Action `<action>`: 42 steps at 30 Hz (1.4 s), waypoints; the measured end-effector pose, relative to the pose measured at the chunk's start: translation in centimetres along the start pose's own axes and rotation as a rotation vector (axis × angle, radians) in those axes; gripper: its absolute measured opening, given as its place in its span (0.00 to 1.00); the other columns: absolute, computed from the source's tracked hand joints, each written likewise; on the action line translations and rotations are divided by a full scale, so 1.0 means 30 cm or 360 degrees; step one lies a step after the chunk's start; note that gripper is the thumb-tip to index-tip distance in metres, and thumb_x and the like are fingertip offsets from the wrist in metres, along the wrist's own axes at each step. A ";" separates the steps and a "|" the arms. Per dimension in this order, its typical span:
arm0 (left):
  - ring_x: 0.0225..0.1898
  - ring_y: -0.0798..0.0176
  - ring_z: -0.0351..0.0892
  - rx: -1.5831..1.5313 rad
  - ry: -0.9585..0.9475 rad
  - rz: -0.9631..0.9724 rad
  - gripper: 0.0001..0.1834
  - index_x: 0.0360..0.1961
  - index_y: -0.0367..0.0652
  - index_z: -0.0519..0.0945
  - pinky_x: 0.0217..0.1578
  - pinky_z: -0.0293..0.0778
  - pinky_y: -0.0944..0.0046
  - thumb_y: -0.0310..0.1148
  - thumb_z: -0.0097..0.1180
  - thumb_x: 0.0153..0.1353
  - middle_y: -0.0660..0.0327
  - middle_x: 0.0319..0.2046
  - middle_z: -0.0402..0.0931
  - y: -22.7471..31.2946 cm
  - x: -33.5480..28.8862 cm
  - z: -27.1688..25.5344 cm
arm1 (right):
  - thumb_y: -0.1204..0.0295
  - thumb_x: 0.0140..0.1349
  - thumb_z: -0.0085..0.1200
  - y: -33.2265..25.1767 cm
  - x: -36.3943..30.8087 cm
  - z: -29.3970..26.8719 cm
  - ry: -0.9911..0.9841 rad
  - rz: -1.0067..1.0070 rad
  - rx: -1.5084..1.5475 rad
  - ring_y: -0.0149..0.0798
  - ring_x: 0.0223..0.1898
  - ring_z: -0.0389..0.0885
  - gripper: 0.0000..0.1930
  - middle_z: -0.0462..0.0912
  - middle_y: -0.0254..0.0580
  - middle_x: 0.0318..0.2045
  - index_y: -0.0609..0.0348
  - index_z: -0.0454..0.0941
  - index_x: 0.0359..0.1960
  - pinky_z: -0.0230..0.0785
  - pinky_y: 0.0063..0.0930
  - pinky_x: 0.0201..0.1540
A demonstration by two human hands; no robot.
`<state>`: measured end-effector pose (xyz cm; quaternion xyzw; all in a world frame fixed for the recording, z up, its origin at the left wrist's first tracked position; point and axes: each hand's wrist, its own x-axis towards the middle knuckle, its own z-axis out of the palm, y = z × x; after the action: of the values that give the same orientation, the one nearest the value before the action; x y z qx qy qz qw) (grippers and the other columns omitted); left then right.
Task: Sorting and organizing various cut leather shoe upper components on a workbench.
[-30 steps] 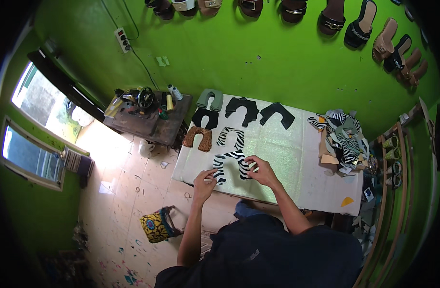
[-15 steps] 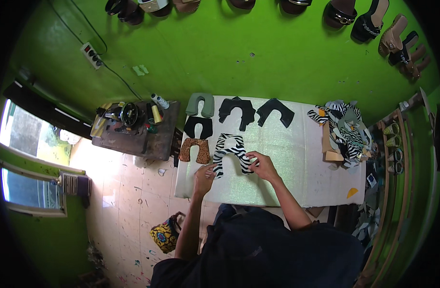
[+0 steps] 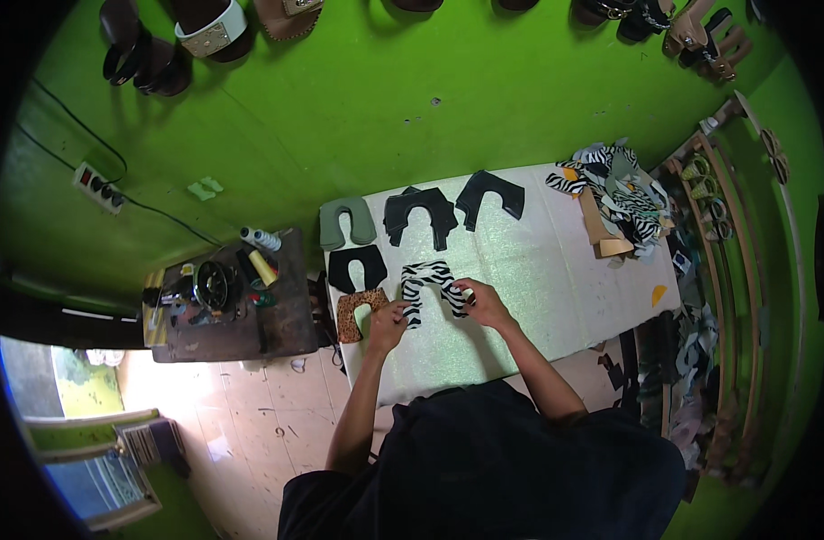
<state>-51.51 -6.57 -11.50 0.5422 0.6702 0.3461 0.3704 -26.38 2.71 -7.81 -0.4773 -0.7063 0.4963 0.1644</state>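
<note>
A zebra-striped U-shaped cut piece (image 3: 418, 286) lies near the middle of the table, its two legs pointing toward me. My left hand (image 3: 389, 326) has its fingertips closed at the lower end of the left leg. At the right leg, my right hand (image 3: 487, 304) pinches the edge between thumb and fingers. Just left of it lie a leopard-print U-shaped piece (image 3: 349, 322), a black one (image 3: 342, 267) and a stack of grey-green ones (image 3: 334, 227). Two stacks of dark U-shaped pieces (image 3: 441, 216) (image 3: 511, 196) lie farther back.
The pale-covered table (image 3: 556, 270) meets a green wall. A heap of scraps (image 3: 632, 202) with cardboard fills its far right, near an orange scrap (image 3: 658, 295). A sewing machine (image 3: 210, 285) stands on a dark table at left. Sandals (image 3: 216, 31) hang on the wall; a rack (image 3: 722, 297) stands right.
My view has shifted and tilted. The zebra-striped material, earlier showing an extra band behind its top, now has a more compact U outline. Both hands stay at its legs.
</note>
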 end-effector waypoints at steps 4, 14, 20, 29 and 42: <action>0.27 0.62 0.78 -0.0060 -0.0112 -0.0123 0.21 0.47 0.44 0.82 0.31 0.75 0.64 0.17 0.59 0.51 0.56 0.28 0.76 -0.033 0.062 -0.017 | 0.89 0.48 0.55 0.026 0.045 0.062 0.0109 0.0023 0.0034 0.32 0.29 0.81 0.31 0.81 0.44 0.47 0.54 0.74 0.57 0.77 0.27 0.36; 0.34 0.55 0.77 0.0128 -0.0149 -0.0094 0.22 0.50 0.45 0.80 0.39 0.75 0.59 0.17 0.59 0.53 0.52 0.33 0.76 -0.060 0.199 0.003 | 0.90 0.49 0.52 0.088 0.159 0.117 0.0343 0.0007 -0.0111 0.40 0.36 0.82 0.29 0.80 0.49 0.49 0.59 0.74 0.56 0.75 0.30 0.44; 0.41 0.49 0.78 0.0218 -0.0200 -0.0178 0.21 0.50 0.41 0.79 0.44 0.75 0.56 0.17 0.57 0.53 0.48 0.37 0.77 -0.064 0.224 0.024 | 0.90 0.49 0.53 0.106 0.193 0.117 0.0251 0.0062 -0.0268 0.46 0.43 0.82 0.28 0.79 0.52 0.48 0.60 0.74 0.55 0.74 0.33 0.49; 0.46 0.43 0.77 0.0541 -0.0158 -0.0077 0.22 0.52 0.39 0.76 0.51 0.74 0.52 0.19 0.59 0.53 0.44 0.44 0.76 -0.134 0.208 0.088 | 0.86 0.51 0.54 0.188 0.211 0.142 0.0242 -0.0007 -0.0314 0.53 0.48 0.78 0.25 0.78 0.54 0.47 0.62 0.73 0.54 0.72 0.38 0.53; 0.56 0.42 0.63 0.0910 -0.0243 -0.0232 0.46 0.65 0.48 0.64 0.54 0.73 0.49 0.36 0.73 0.45 0.47 0.55 0.59 -0.039 0.168 0.161 | 0.64 0.51 0.68 0.091 0.173 0.159 0.0194 0.0266 -0.0704 0.55 0.53 0.72 0.36 0.70 0.53 0.53 0.53 0.66 0.63 0.73 0.42 0.53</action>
<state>-48.53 -1.52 -15.48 0.5993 0.7479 0.0741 0.2759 -30.90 4.60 -13.58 -0.5875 -0.7446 0.3117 0.0566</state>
